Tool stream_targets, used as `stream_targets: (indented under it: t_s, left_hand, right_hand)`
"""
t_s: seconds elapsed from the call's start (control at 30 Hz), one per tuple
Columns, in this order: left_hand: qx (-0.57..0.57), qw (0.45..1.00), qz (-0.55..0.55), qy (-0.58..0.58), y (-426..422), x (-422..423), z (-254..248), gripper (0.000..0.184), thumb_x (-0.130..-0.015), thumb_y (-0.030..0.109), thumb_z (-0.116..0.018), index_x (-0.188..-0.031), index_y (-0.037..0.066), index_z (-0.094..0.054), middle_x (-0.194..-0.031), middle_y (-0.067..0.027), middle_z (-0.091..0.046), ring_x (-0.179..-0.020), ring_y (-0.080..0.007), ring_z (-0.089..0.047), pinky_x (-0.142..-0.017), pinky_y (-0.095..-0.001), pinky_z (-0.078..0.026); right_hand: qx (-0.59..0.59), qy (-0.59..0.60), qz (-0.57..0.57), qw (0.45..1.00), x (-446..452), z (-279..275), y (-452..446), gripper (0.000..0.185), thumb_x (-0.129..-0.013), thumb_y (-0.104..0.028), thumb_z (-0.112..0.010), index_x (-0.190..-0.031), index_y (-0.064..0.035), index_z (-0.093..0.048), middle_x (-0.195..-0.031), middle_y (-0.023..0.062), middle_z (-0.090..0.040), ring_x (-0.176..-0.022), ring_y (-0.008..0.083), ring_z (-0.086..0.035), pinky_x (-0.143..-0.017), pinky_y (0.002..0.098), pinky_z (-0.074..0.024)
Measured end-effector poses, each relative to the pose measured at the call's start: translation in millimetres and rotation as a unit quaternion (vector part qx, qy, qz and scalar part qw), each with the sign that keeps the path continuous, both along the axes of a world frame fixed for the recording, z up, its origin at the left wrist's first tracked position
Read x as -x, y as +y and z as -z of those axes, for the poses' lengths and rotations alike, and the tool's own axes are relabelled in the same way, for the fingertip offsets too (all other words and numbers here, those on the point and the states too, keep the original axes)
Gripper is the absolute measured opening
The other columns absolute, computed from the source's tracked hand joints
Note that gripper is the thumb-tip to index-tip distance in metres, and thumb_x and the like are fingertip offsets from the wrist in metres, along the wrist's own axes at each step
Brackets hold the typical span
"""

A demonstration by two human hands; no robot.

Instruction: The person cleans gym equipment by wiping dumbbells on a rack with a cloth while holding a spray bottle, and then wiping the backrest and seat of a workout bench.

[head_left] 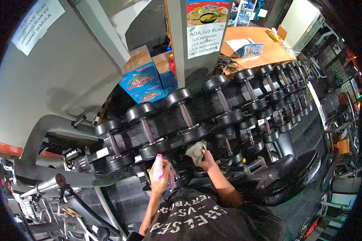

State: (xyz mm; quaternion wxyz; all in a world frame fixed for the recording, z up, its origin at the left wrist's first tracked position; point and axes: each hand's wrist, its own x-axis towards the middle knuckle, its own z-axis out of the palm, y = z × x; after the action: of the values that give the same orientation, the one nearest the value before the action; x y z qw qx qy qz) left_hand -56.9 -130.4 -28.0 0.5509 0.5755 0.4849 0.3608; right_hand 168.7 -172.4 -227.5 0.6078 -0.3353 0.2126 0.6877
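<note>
My left hand (159, 182) is wrapped round a spray bottle (158, 166) with a white and pink head, its pink tip pointing toward the rack. A crumpled greyish cloth (196, 153) is gripped in my right hand (207, 161), close in front of the near end of a black dumbbell (193, 133). To the left of that, another dumbbell (149, 130) lies just beyond the spray bottle. Both hands are held in front of the upper row, and neither plainly touches a dumbbell. My left palm hides the bottle's lower part.
Black dumbbells with metal handles fill a two-tier rack running off to the right. Behind it stand blue cartons (142, 82), a grey post (177, 48) and a wooden desk (251, 60). A grey machine frame (38, 140) rises at left; a black padded bench (285, 184) lies at right.
</note>
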Motion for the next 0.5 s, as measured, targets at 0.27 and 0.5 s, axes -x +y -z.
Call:
stream_targets:
  t_s: [0.27, 0.5]
  left_hand:
    - [-0.016, 1.000, 0.008, 0.019, 13.1, -6.0, -5.5, 0.008, -0.088, 0.001, -0.058, -0.095, -0.001, -0.055, -0.082, -0.0055, -0.059, -0.057, -0.0095, -0.057, -0.052, -0.0243, -0.047]
    - [0.008, 1.000, -0.001, -0.008, 13.6, -20.9, -9.8, 0.009, -0.088, 0.004, -0.059, -0.095, -0.001, -0.056, -0.078, -0.0048, -0.060, -0.058, -0.0091, -0.057, -0.052, -0.0243, -0.048]
  right_hand:
    - [0.014, 0.161, 0.139, 0.977, 10.6, 5.2, 48.2, 0.026, -0.100, -0.023, -0.040, -0.111, -0.0059, -0.056, -0.102, 0.0102, -0.065, -0.094, 0.0236, -0.064, -0.083, 0.0399, -0.0552]
    - [-0.023, 0.086, 0.130, 0.988, 10.8, -112.1, 4.0, 0.028, -0.095, -0.009, -0.040, -0.119, 0.0032, -0.050, -0.118, 0.0187, -0.058, -0.108, 0.0314, -0.059, -0.095, 0.0429, -0.0503]
